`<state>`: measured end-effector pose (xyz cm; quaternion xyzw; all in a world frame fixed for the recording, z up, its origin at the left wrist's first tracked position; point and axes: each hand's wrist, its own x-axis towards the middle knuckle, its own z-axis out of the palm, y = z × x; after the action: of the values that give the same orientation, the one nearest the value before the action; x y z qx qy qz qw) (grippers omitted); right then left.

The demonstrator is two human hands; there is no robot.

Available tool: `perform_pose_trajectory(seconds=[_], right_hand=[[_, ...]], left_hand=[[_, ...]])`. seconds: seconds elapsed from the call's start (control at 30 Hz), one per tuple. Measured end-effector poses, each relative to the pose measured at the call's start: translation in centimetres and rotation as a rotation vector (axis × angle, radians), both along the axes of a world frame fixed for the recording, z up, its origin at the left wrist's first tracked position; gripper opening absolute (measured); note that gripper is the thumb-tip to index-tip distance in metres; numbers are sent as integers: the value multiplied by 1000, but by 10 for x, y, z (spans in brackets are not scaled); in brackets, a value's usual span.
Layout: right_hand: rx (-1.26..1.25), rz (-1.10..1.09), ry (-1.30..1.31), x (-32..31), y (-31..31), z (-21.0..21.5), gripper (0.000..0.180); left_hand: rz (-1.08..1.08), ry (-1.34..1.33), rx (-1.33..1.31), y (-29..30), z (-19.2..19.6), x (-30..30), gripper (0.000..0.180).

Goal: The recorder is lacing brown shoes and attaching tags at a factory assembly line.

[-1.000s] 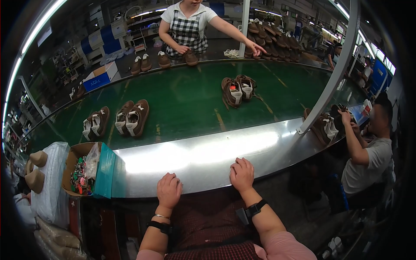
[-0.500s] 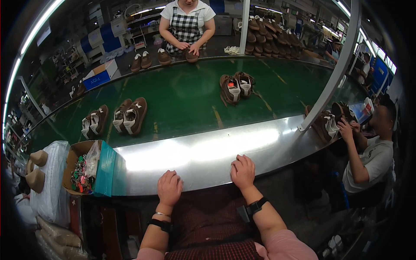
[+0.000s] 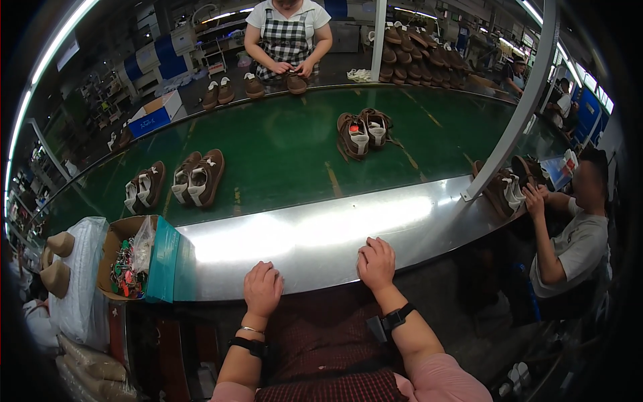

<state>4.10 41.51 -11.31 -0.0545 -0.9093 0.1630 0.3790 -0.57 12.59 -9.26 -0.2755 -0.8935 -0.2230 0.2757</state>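
Overall: a downward fisheye view of a shoe factory line, seen from a seated person's head.
Left hand (image 3: pixel 262 288): rests knuckles up on the near edge of the shiny metal ledge (image 3: pixel 315 231), fingers curled loosely over the lip, gripping nothing. A thin bracelet and a dark band sit on the wrist.
Right hand (image 3: pixel 376 263): rests the same way on the ledge, a little farther forward, fingers bent and lightly closed, empty. A black watch-like strap circles the wrist.
Green conveyor belt (image 3: pixel 281 144): runs just beyond the ledge, curving with the lens.
Nearest shoes: a pair of brown shoes with white insoles (image 3: pixel 198 177) lies on the belt to the left, well apart from both hands; a second brown pair (image 3: pixel 145 187) sits just beside it.
Middle pair (image 3: pixel 363 131): brown shoes farther along the belt, ahead and to the right.
Cardboard box (image 3: pixel 126 258): at the ledge's left end, holding small colourful items, with a teal panel beside it.
Other people: a person in a checked apron (image 3: pixel 288 33) handles a shoe across the belt; a seated person (image 3: pixel 573 241) at right handles shoes too.
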Motion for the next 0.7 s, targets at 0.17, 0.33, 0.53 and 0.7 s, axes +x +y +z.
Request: perform_pose_trajectory(seconds=[0.17, 0.33, 0.53, 0.7], right_hand=[[-9, -2, -15, 2, 4, 2, 13], [-14, -10, -17, 3, 14, 1, 12], [-6, 32, -20, -8, 4, 4, 10], [19, 26, -25, 0, 0, -4, 9]], left_hand=[[6, -9, -11, 5, -2, 0, 16], [-9, -4, -4, 14, -3, -3, 15], [31, 31, 9, 2, -6, 0, 15], [31, 32, -25, -6, -1, -2, 15]])
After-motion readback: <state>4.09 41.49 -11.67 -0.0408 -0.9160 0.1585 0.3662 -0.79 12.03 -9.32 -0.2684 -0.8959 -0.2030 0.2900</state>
